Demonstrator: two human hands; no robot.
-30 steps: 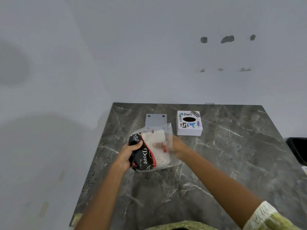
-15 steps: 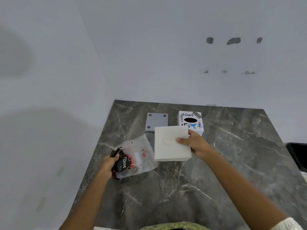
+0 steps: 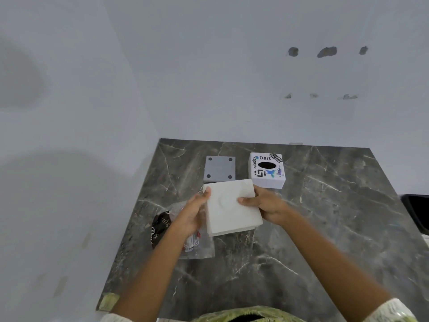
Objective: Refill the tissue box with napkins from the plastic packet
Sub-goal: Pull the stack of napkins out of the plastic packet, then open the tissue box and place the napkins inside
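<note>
1. The fingers of the right hand pinch the right edge of a stack of white napkins, thumb on top and the other fingers hidden under it.
2. The left hand presses flat against the left edge of the stack, its fingers held together and its fingertip at the stack's far left corner, steadying more than pinching.
3. The stack is held between both hands just above the dark marble worktop, square, thick and neatly aligned, with a faint round dent in its top sheet.
4. The plastic packet lies crumpled on the worktop under and beside the left hand; it looks emptied, though its inside is partly hidden.
5. The tissue box, white with stickers and a dark oval slot on top, stands just beyond the right hand, not touching the stack.
6. A grey square plate with four dark dots at its corners lies left of the box; it may be the box's base panel, but that cannot be confirmed.
7. Judgement: the step in hand is squaring the stack before loading. To do it well, keep even pressure on both edges so no sheets fan out, and open the box rather than forcing the stack through the narrow slot.
</note>
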